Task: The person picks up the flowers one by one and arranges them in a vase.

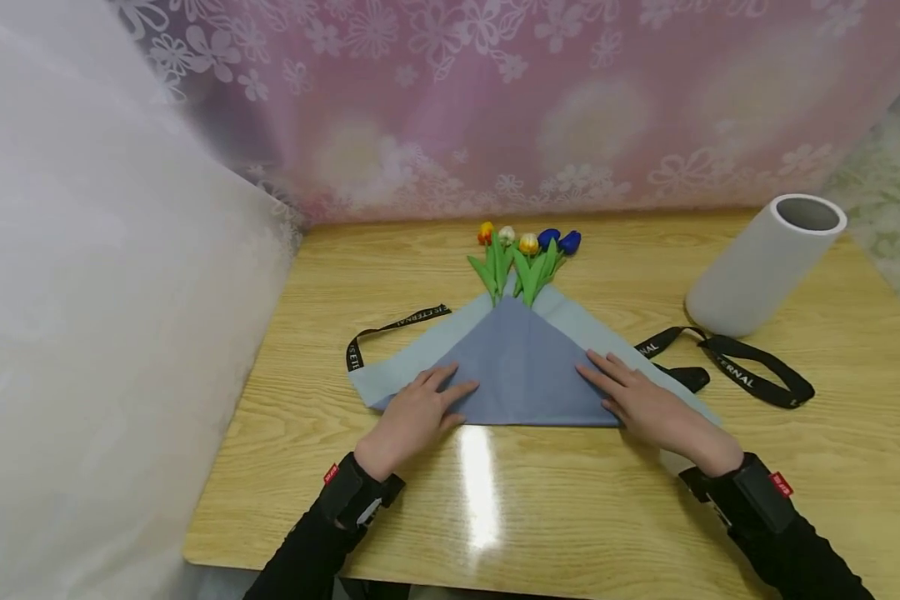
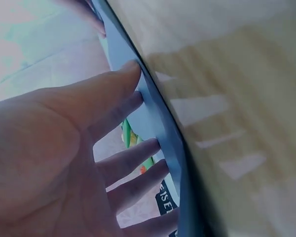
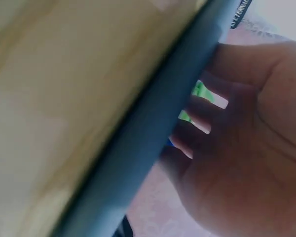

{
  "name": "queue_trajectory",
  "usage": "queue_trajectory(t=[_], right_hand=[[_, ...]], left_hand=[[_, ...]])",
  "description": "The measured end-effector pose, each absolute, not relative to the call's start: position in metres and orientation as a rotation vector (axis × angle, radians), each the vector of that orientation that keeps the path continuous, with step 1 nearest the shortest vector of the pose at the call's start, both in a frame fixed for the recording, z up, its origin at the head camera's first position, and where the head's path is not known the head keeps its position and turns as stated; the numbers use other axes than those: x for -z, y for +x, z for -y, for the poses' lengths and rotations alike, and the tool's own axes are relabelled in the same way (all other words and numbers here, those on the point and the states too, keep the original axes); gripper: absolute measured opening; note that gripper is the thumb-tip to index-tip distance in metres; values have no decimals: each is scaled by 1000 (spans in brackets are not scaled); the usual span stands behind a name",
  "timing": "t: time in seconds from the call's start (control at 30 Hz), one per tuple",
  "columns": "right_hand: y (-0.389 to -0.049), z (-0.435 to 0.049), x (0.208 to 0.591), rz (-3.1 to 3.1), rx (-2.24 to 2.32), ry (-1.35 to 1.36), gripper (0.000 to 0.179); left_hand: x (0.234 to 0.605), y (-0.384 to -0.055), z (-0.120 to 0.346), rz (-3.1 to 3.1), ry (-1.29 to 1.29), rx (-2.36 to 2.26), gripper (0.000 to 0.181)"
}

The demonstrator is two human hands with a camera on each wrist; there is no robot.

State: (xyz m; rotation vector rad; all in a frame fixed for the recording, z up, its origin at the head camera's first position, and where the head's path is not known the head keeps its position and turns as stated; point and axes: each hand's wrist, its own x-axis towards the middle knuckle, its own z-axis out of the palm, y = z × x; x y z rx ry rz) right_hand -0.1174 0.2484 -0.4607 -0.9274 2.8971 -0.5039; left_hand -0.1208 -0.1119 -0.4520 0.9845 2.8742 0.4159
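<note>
My left fingers (image 1: 459,391), right fingers (image 1: 598,379) straight, uncurled, resting on folded blue paper (image 1: 521,362). Paper flat on surface (image 1: 570,517); tulips (image 1: 528,244) jut from far side, black ribbon (image 1: 735,371) showing both sides.

And here the left hand (image 1: 420,408) is resting, fingers spread, on the blue-grey wrapping paper (image 1: 521,367), while the right hand (image 1: 641,404) is lying over its opposite side. Beyond and between both hands, tulips (image 1: 528,267) (blue heads at the right, an orange-yellow one at the left!) are poking out past the paper's peak. Black lettered ribbon (image 1: 750,375) is looping just right of the right hand, and farther beyond that hand, a white vase (image 1: 757,267) is standing.
</note>
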Motion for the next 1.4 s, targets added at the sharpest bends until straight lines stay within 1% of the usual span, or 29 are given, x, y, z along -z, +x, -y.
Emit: queue_trajectory(t=[0.1, 0.2, 0.4, 0.53, 0.63, 0.7, 0.77, 0.87, 0.9, 0.93, 1.03, 1.1, 1.2, 1.27, 1.4], right_hand=[[-127, -254, 464, -2900, 543, -971, 49], [-137, -255, 461, -2923, 555, -932, 53], [-152, -251, 450, -2921, 558, -666, 72], [-156, -250, 446, -2893, 688, -549, 73], [-157, -251, 442, -2888, 849, -475, 69], [-156, -252, 438, -2886, 958, -436, 66], [-155, -253, 434, -2891, 1053, -427, 61], [-151, -255, 427, -2875, 1221, -416, 52], [-149, -256, 423, -2853, 1286, -404, 49], [-146, -257, 420, -2824, 1353, -406, 45], [-135, -262, 411, -2701, 1494, -463, 38], [-127, -266, 410, -2623, 1500, -539, 36], [-114, -271, 417, -2509, 1409, -668, 33], [-106, -272, 425, -2469, 1291, -736, 31], [-94, -270, 437, -2463, 1081, -810, 32]], left_hand=[[450, -130, 109, -2862, 968, -385, 51], [447, -141, 105, -2863, 910, -348, 58], [447, -161, 105, -2888, 766, -395, 81], [449, -171, 106, -2834, 731, -524, 89], [450, -180, 106, -2798, 670, -684, 85], [449, -187, 108, -2772, 600, -809, 78], [447, -192, 111, -2745, 538, -947, 66], [443, -195, 116, -2720, 470, -1152, 42], [442, -195, 118, -2708, 461, -1225, 37], [439, -194, 120, -2699, 463, -1289, 36], [434, -190, 125, -2641, 491, -1435, 49], [432, -185, 128, -2595, 508, -1446, 55], [434, -172, 134, -2527, 529, -1366, 59], [437, -162, 138, -2527, 546, -1247, 56], [447, -146, 142, -2597, 616, -1031, 37]])
